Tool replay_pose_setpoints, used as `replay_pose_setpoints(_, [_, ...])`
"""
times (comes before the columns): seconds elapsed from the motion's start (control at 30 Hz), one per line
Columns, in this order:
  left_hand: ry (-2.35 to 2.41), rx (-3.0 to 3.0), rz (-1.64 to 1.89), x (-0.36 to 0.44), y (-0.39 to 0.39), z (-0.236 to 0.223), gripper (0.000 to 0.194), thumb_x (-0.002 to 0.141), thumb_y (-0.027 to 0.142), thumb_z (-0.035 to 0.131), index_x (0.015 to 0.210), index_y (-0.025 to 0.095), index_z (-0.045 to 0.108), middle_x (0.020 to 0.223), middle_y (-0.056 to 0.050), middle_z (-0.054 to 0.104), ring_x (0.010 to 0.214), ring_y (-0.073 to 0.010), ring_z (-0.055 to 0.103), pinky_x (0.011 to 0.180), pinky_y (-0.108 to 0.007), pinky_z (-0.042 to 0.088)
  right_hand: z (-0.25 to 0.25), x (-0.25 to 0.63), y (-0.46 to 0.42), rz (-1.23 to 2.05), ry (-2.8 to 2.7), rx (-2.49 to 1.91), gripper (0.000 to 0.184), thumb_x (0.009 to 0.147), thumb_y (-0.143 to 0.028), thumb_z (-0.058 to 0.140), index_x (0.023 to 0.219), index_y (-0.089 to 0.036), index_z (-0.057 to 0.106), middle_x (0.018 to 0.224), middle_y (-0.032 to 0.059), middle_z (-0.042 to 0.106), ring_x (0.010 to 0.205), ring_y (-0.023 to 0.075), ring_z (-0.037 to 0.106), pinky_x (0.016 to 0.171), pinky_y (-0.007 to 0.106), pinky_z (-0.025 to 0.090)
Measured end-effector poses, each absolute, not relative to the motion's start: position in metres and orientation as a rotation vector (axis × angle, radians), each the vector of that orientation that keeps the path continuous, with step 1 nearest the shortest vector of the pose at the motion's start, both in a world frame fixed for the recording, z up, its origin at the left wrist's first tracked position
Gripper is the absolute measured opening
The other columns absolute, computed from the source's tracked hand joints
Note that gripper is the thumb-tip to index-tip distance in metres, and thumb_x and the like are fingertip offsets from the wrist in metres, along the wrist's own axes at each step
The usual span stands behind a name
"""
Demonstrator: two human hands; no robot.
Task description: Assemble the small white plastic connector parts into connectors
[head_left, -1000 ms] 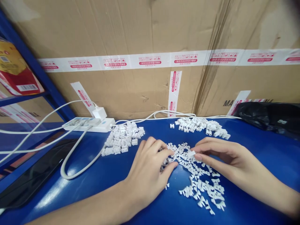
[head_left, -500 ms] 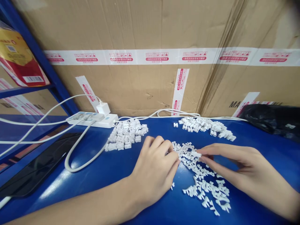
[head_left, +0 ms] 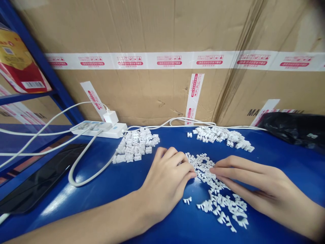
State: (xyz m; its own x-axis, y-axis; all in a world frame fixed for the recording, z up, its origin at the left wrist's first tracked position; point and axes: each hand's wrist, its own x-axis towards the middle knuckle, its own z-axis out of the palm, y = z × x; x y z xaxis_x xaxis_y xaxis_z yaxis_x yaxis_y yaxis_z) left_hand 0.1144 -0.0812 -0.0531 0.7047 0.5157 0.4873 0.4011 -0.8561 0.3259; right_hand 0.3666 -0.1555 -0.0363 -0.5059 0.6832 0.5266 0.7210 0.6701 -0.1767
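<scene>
Small white pronged plastic clips point(head_left: 221, 200) lie in a loose heap on the blue tabletop, between my two hands. Bent over the heap's left edge, my left hand point(head_left: 169, 179) has its fingers curled and its thumb and forefinger drawn together; whatever they hold is hidden. A single clip point(head_left: 187, 200) lies just below its thumb. From the right, my right hand point(head_left: 254, 183) pinches a small white plastic block point(head_left: 207, 173) at its fingertips, low over the heap. White connector blocks form one pile point(head_left: 137, 144) at the left and another point(head_left: 220, 135) at the back right.
A white power strip point(head_left: 98, 129) with a plugged-in charger point(head_left: 110, 117) and looping cables stands at the back left, beside a black flat panel point(head_left: 40, 176). Large cardboard boxes point(head_left: 142, 91) wall off the back. A black plastic bag point(head_left: 291, 128) lies at the back right.
My right hand has moved slightly left and down with the white block, its fingers closer together. My left thumb has shifted, uncovering the single clip below it.
</scene>
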Motion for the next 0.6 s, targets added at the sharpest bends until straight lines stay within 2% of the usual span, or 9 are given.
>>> replay_pose_setpoints(0.17, [0.637, 2.505, 1.061, 0.1127, -0.0805, -0.0483, 0.011, 0.105, 0.02, 0.063, 0.096, 0.022, 0.07, 0.101, 0.004, 0.073, 0.097, -0.0161, 0.06, 0.093, -0.037, 0.036, -0.035, 0.367, -0.1527, -0.098, -2.355, -0.994, 0.023, 0.107, -0.019, 0.055, 0.126, -0.026, 0.066, 0.118, 0.0043, 0.072, 0.106, 0.0136, 0.073, 0.09, 0.018, 0.062])
replay_pose_setpoints(0.33, [0.581, 2.34, 1.053, 0.1127, -0.0794, -0.0495, 0.01, 0.102, 0.017, 0.068, 0.094, 0.022, 0.073, 0.092, 0.006, 0.076, 0.089, -0.0137, 0.061, 0.09, -0.033, 0.042, -0.0344, 0.3662, -0.154, -0.08, -2.381, -0.966, 0.025, 0.107, -0.017, 0.054, 0.128, -0.025, 0.065, 0.12, 0.002, 0.069, 0.11, 0.0074, 0.07, 0.097, 0.01, 0.054])
replay_pose_setpoints(0.47, [0.448, 2.266, 1.107, 0.1141, -0.079, -0.05, 0.007, 0.098, 0.013, 0.072, 0.094, 0.016, 0.077, 0.085, 0.001, 0.078, 0.082, -0.013, 0.062, 0.08, -0.027, 0.05, -0.0352, 0.364, -0.1566, -0.066, -2.375, -0.956, 0.024, 0.108, -0.018, 0.054, 0.129, -0.025, 0.063, 0.121, 0.0006, 0.067, 0.112, 0.005, 0.068, 0.102, 0.008, 0.05])
replay_pose_setpoints(0.6, [0.204, 2.306, 1.178, 0.115, -0.0798, -0.0486, 0.007, 0.096, 0.005, 0.072, 0.098, 0.007, 0.078, 0.091, -0.007, 0.082, 0.082, -0.0138, 0.067, 0.084, -0.029, 0.053, -0.0361, 0.3638, -0.16, -0.107, -2.382, -0.935, 0.025, 0.108, -0.015, 0.053, 0.13, -0.021, 0.062, 0.124, 0.002, 0.066, 0.115, 0.0046, 0.065, 0.108, 0.007, 0.044])
